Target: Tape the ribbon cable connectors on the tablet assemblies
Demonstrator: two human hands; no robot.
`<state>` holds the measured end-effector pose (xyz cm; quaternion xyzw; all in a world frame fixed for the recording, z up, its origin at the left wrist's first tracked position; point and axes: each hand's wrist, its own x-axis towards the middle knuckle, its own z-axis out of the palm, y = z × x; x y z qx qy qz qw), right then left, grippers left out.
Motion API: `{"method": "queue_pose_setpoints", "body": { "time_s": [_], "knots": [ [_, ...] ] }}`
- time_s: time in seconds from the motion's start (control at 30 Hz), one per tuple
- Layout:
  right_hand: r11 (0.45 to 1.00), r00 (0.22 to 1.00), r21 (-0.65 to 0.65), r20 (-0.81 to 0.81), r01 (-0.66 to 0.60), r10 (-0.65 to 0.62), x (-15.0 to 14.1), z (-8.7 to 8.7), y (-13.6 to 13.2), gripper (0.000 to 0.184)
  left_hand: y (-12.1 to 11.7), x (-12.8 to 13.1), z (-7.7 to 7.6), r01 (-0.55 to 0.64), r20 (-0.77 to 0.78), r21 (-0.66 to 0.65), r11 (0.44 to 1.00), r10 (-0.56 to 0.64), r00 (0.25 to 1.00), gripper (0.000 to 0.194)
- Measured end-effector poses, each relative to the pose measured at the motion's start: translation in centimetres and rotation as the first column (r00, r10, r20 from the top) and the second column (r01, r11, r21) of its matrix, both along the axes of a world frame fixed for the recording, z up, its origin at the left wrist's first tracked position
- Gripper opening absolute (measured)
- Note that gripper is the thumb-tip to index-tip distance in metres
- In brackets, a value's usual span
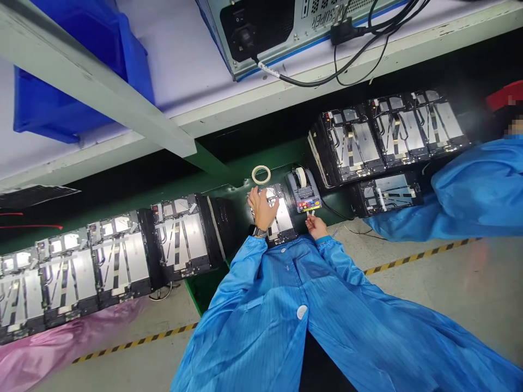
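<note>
On the green bench before me lies an opened tablet-like device [283, 219], its inside of silver plates and black strips facing up. My left hand [263, 209] rests over its upper left part, fingers apart, a dark watch on the wrist. Just right of the device stands a grey automatic tape dispenser [303, 188] with a roll of pale tape on top and lit buttons in front. At its front edge my right hand [316, 226] pinches a small white strip of tape [312, 214]. Behind the device lies a cream tape roll [261, 175], flat on the bench.
Stacks of similar devices stand left [182, 239] and right [353, 144]. One device [388, 195] lies near a co-worker's blue sleeve [469, 190]. A pink sleeve [77, 332] shows lower left. Above are a shelf with a blue bin [134, 60], a computer case [261, 27] and cables.
</note>
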<state>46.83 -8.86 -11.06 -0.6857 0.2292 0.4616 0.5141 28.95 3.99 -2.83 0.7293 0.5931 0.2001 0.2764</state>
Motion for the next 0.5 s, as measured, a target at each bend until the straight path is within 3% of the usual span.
{"method": "queue_pose_setpoints", "body": {
  "time_s": [0.33,0.5],
  "knots": [
    [0.999,0.998,0.018,0.036,0.041,-0.042,0.1,0.4,-2.5,0.029,1.0,3.7,-0.2,-0.056,-0.026,-0.013,0.998,0.056,0.998,0.083],
    [0.999,1.0,0.038,-0.017,0.005,-0.004,0.1,0.4,-0.8,0.031,1.1,4.3,-0.7,-0.055,-0.081,0.003,0.998,0.055,0.995,0.068]
  ]
}}
